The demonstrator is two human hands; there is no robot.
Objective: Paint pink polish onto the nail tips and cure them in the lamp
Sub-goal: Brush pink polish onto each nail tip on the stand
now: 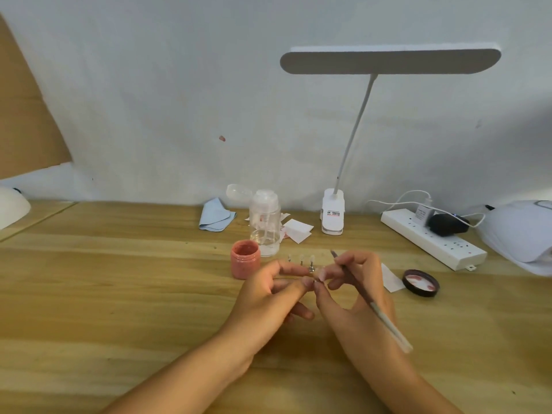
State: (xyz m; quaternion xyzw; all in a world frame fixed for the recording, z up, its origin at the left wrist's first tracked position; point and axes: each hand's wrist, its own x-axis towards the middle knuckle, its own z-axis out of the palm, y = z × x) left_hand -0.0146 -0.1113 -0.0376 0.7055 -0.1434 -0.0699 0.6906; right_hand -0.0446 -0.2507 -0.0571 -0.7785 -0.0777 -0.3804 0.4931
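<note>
My left hand (274,297) and my right hand (352,291) meet over the middle of the table, fingertips pinching a small nail tip (319,277) between them. A thin brush (370,300) lies across my right hand, bristle end pointing up and away. Just behind the fingers, three nail tips on small stands (301,259) form a row, with one metal stand (312,268) nearer. An open pink polish jar (245,259) sits to the left of them. Its dark lid (420,282) lies upside down to the right. The white curing lamp (519,234) is at the far right.
A clear pump bottle (265,222) stands behind the jar, with a blue cloth (215,218) and paper wipes (297,230) near it. A white clip desk lamp (333,216) rises at the back. A power strip (433,240) with plugs runs toward the right.
</note>
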